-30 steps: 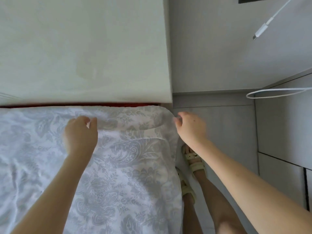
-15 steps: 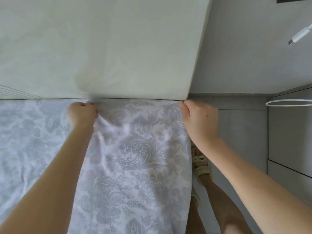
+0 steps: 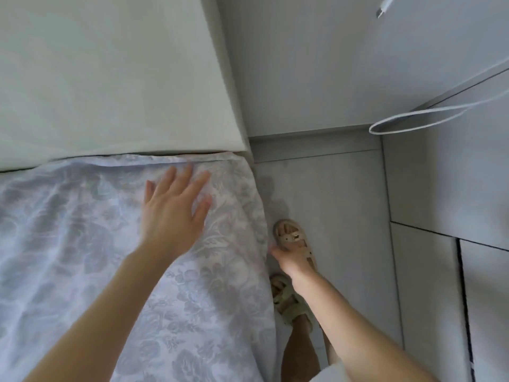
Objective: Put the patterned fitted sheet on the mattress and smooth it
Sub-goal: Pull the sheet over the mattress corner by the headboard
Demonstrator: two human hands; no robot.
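both hands had left the head-end seam, where they gripped the cloth half a second before; the left hand point(image 3: 172, 216) now lay flat on top and the right hand point(image 3: 289, 261) had dropped down the side. the patterned fitted sheet point(image 3: 82, 244) covered the mattress corner, the mattress itself being hidden beneath it

edges: the sheet's far edge ran against the base of a pale upright panel point(image 3: 110, 78), with a raised fold along that line; its right edge curved round the corner and hung down toward the floor point(image 3: 336, 194). creases ran diagonally across the cloth left of the left hand

open room: a strip of bare floor lay between the bed side and the grey cabinet fronts point(image 3: 446, 188). two feet in beige sandals point(image 3: 292, 237) stood in that strip, just beside the hanging cloth. a white cable loop point(image 3: 440, 117) hung in front of the cabinets, well apart from both hands

pose: the left arm reached forward over the bed, palm down on the sheet near the corner, fingers point(image 3: 202, 179) straight and spread, tips just short of the far edge. the right arm reached down along the bed side, the hand touching the sheet's hanging edge; whether its fingers pinched the cloth could not be told
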